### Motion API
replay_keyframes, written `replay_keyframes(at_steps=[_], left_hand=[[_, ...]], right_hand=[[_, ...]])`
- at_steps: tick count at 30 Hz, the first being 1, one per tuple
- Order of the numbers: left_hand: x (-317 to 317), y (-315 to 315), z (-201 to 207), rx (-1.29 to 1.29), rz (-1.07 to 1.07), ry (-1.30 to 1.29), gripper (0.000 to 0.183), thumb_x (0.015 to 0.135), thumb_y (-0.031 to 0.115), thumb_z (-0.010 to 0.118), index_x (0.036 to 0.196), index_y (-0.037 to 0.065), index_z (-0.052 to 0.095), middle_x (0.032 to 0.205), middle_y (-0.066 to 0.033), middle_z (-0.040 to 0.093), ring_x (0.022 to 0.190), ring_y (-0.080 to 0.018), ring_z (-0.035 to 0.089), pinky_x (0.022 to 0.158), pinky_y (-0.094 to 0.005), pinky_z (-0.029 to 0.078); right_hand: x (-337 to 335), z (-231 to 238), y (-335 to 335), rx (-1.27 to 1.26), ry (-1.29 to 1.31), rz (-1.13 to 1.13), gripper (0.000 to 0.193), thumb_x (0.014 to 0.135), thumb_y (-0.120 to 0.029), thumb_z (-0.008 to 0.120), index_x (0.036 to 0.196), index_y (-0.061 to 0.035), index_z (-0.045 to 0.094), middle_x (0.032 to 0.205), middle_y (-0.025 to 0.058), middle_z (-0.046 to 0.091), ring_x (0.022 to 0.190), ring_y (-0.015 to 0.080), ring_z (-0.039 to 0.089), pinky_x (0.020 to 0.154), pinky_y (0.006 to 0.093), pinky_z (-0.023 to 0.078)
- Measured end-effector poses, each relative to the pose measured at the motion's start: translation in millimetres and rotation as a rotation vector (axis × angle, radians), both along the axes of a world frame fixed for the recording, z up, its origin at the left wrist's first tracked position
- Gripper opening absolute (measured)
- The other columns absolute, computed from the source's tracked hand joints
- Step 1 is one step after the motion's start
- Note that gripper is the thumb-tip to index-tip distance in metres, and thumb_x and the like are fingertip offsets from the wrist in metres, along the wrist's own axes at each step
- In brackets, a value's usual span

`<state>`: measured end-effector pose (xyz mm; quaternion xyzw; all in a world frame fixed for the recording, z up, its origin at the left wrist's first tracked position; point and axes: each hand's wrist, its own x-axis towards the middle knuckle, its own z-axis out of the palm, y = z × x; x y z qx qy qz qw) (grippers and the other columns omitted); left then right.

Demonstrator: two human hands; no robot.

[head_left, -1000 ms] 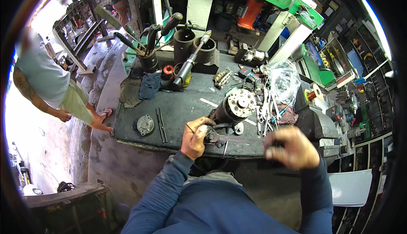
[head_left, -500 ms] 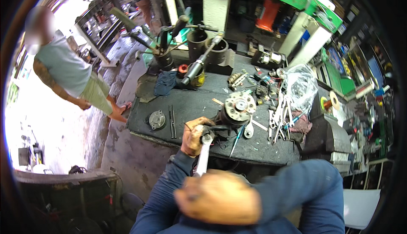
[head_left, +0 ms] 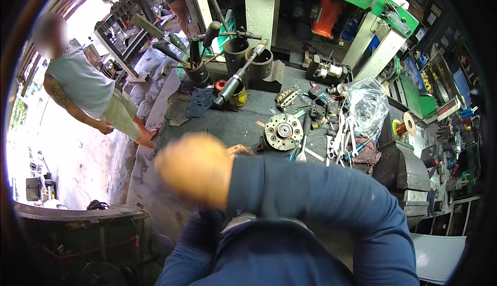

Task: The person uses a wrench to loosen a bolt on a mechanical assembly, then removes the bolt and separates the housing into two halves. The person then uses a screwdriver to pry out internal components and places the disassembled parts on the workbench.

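Saw the round machine part (head_left: 283, 132) on the bench (head_left: 248, 119), holed face up, right of both hands, closer to the left hand (head_left: 240, 149). Saw the right hand (head_left: 194, 169) blurred. Could not tell either grip.

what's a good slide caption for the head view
Blurred right hand and sleeve mostly hide left hand, near a holed metal disc at the workbench.

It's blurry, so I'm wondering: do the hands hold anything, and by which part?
Can't tell: the right hand is blurred, and the right sleeve mostly hides the left hand.
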<state>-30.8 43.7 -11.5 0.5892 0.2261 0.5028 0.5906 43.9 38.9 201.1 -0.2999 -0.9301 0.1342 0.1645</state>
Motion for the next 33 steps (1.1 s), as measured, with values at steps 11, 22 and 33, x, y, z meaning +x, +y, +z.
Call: replay_keyframes(at_steps=[11, 22, 33], left_hand=[[1.5, -4.7, 0.5, 0.025, 0.142, 0.167, 0.057, 0.098, 0.045, 0.049, 0.101, -0.008, 0.069, 0.099, -0.0148, 0.072, 0.09, -0.0216, 0.068, 0.082, -0.0331, 0.052], [5.8, -0.4, 15.7, -0.033, 0.036, 0.02, 0.059, 0.087, 0.046, 0.053, 0.096, -0.01, 0.068, 0.09, -0.0152, 0.072, 0.083, -0.0189, 0.066, 0.078, -0.0309, 0.052], [3.0, 7.8, 11.5, -0.025, -0.065, 0.111, 0.059, 0.094, 0.051, 0.056, 0.104, -0.006, 0.069, 0.098, -0.0124, 0.073, 0.088, -0.0186, 0.067, 0.08, -0.0318, 0.053]], right_hand=[[153.8, 35.3, 53.5, -0.447, 0.058, -0.259, 0.029, 0.092, -0.026, 0.078, 0.092, 0.0025, 0.072, 0.078, 0.0094, 0.064, 0.067, 0.0142, 0.061, 0.06, 0.0364, 0.051], [173.0, 20.7, -58.2, -0.442, 0.103, 0.099, 0.025, 0.091, -0.025, 0.074, 0.104, -0.0041, 0.075, 0.089, 0.0079, 0.072, 0.075, 0.0234, 0.071, 0.067, 0.0375, 0.057], [48.5, 5.9, -29.8, -0.099, 0.152, 0.121, 0.022, 0.088, -0.022, 0.073, 0.103, -0.0051, 0.072, 0.082, 0.0131, 0.066, 0.079, 0.0328, 0.07, 0.064, 0.0432, 0.056]])
